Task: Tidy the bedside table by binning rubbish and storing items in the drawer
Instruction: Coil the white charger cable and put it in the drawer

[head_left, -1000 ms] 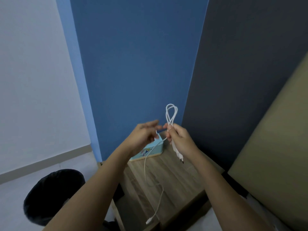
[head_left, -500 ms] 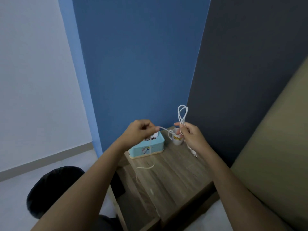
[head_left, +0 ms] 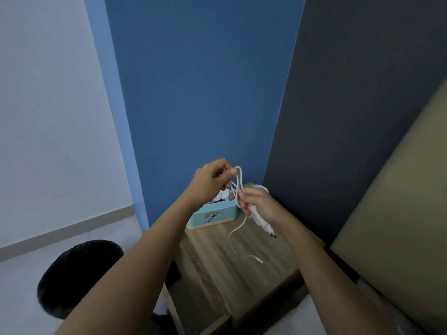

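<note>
Both my hands hold a white charger cable (head_left: 239,182) above the wooden bedside table (head_left: 244,274). My left hand (head_left: 212,180) pinches the top of the cable's loops. My right hand (head_left: 258,204) grips the loops lower down together with the white plug (head_left: 262,224), whose pins point down and right. The cable's loose tail (head_left: 235,234) hangs from my right hand and its end lies on the tabletop. A drawer (head_left: 191,301) stands open at the table's left front.
A light blue box (head_left: 212,215) with small items inside sits at the table's back edge, and a white cup (head_left: 261,188) shows behind my right hand. A black bin (head_left: 77,274) stands on the floor to the left. A bed edge (head_left: 396,213) lies on the right.
My hands came together and my left hand rose, adding another loop to the bundle. The hanging tail is much shorter than a second ago.
</note>
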